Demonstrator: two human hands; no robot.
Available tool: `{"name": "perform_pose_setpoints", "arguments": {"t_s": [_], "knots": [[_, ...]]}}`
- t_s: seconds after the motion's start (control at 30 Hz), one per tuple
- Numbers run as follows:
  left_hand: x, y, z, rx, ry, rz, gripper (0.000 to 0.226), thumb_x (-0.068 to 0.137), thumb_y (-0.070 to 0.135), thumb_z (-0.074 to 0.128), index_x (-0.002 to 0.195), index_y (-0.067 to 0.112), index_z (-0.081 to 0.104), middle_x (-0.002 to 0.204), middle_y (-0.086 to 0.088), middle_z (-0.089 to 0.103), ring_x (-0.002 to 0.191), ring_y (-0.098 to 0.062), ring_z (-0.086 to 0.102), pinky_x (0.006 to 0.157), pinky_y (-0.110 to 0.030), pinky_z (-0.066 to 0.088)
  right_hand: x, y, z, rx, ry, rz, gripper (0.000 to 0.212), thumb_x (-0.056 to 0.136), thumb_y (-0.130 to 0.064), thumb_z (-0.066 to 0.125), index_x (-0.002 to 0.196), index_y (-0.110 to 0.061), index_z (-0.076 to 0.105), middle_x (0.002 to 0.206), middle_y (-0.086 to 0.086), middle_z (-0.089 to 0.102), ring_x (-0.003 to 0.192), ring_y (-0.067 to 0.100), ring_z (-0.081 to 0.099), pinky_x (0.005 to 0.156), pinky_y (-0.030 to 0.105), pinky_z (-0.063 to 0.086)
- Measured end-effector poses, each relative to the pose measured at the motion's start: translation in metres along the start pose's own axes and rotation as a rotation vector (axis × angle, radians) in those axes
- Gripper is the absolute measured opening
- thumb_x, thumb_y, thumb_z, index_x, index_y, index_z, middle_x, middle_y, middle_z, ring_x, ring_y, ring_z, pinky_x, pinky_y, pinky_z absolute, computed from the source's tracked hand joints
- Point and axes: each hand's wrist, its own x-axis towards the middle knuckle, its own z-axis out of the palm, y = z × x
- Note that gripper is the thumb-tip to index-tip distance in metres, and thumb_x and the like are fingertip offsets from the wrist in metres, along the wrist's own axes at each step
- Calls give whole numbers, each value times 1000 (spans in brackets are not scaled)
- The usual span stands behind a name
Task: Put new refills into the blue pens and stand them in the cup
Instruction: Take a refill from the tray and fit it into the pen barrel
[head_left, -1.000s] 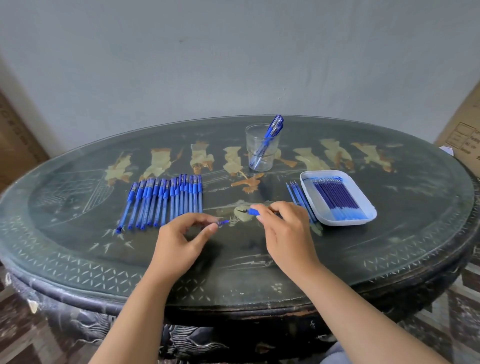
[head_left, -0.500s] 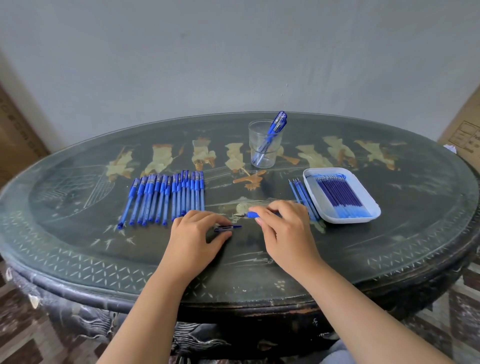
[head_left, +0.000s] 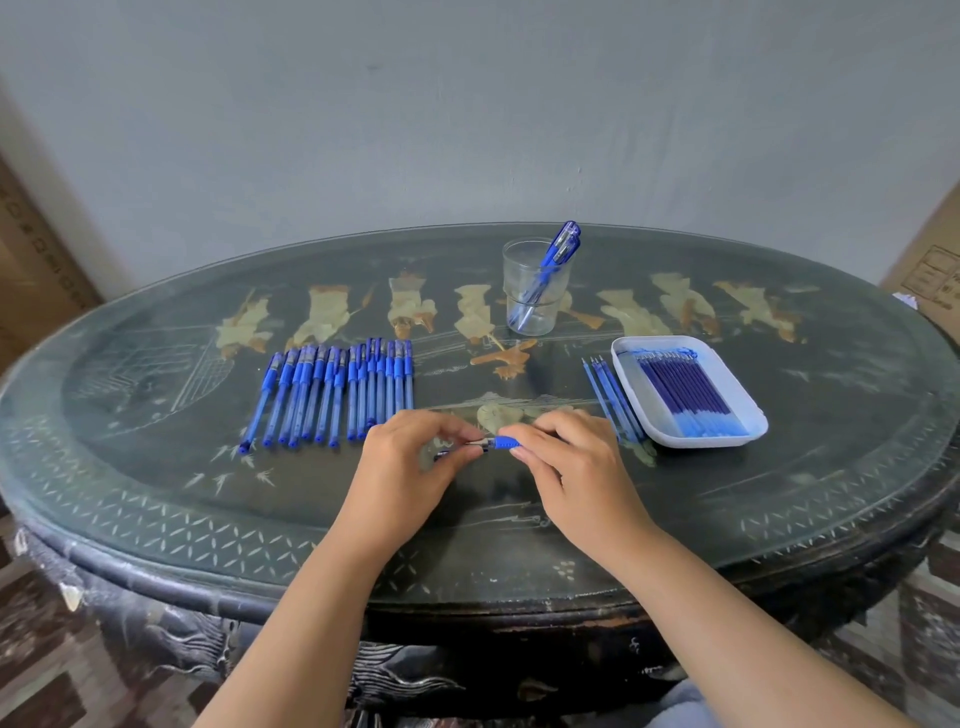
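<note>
My right hand (head_left: 571, 457) grips a blue pen (head_left: 501, 443) by its barrel, with the blue grip and metal tip pointing left. My left hand (head_left: 410, 457) pinches that tip end between thumb and fingers. A dark pen cap (head_left: 441, 455) lies on the table under my left fingers. A row of several blue pens (head_left: 332, 395) lies to the left. The clear cup (head_left: 535, 286) at the back holds two blue pens. A white tray (head_left: 727, 441) on the right holds several blue refills (head_left: 680, 395).
Three loose refills (head_left: 608, 395) lie just left of the tray. The dark oval table (head_left: 779, 519) has inlaid figures and a carved rim. Cardboard boxes (head_left: 930, 260) stand at the far right and far left against a grey wall.
My left hand set the cap on the table, then moved right to the pen's tip. My hands have come together at the pen.
</note>
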Motion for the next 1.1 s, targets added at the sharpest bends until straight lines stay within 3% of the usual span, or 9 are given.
{"name": "perform_pose_setpoints", "arguments": {"t_s": [0.17, 0.33, 0.43, 0.5, 0.6, 0.7, 0.8, 0.97, 1.1], "knots": [[-1, -2, 4, 73, -26, 20, 27, 87, 51, 60, 86, 25, 68, 85, 27, 60, 87, -3, 59, 82, -50, 47, 1, -2, 1, -12, 11, -33, 20, 88, -7, 68, 103, -19, 74, 78, -2, 54, 71, 19, 52, 68, 43, 46], [-1, -1, 2, 42, -73, -33, 32, 88, 61, 52, 101, 35, 66, 95, 25, 64, 98, -1, 59, 91, -42, 47, 1, -2, -2, -19, 21, -20, 21, 88, -10, 65, 106, -18, 73, 79, 0, 55, 71, 20, 53, 67, 44, 47], [-1, 1, 2, -24, -61, -10, 21, 84, 38, 72, 102, 31, 65, 96, 21, 65, 97, -4, 60, 87, -31, 49, 0, -2, -2, -15, 12, -28, 21, 89, -10, 65, 106, -19, 73, 80, -1, 55, 72, 19, 52, 69, 43, 47], [0, 2, 4, 8, -51, -26, 13, 88, 36, 66, 93, 25, 67, 90, 20, 64, 92, -4, 59, 85, -37, 49, 0, -3, -1, -28, 13, -41, 19, 90, -11, 65, 105, -19, 73, 81, -1, 55, 72, 19, 52, 70, 43, 47], [-1, -1, 4, 79, -72, -59, 41, 91, 60, 48, 93, 25, 69, 91, 24, 61, 93, -5, 59, 86, -47, 49, 0, -4, -1, -34, 24, -47, 21, 90, -13, 65, 108, -18, 73, 82, 0, 57, 74, 19, 54, 70, 42, 48], [-2, 1, 3, 18, -109, -94, 37, 82, 63, 60, 106, 34, 65, 101, 26, 64, 102, -1, 58, 93, -31, 45, 0, -4, -2, -42, 23, -44, 23, 90, -11, 63, 109, -19, 72, 82, 0, 56, 74, 20, 54, 69, 42, 48], [0, 4, 0, -48, -105, -119, 14, 86, 33, 70, 98, 27, 66, 93, 18, 66, 93, -3, 60, 82, -15, 42, 0, -4, -2, -45, 21, -37, 20, 91, -13, 64, 107, -19, 73, 81, 0, 55, 72, 19, 53, 69, 42, 48], [-1, 7, -2, -12, -130, -144, 40, 82, 57, 56, 106, 28, 71, 97, 26, 64, 99, 5, 57, 86, -14, 44, 0, -5, -2, -43, 11, -41, 21, 93, -17, 59, 110, -19, 73, 82, -1, 56, 74, 20, 54, 71, 42, 48], [0, 9, -4, -93, -112, -173, 19, 82, 24, 77, 99, 28, 68, 92, 17, 68, 91, 1, 60, 79, -3, 38, 1, -5, -1, -46, 22, -34, 20, 92, -14, 63, 108, -20, 73, 81, -1, 56, 72, 20, 53, 70, 42, 47]]}}
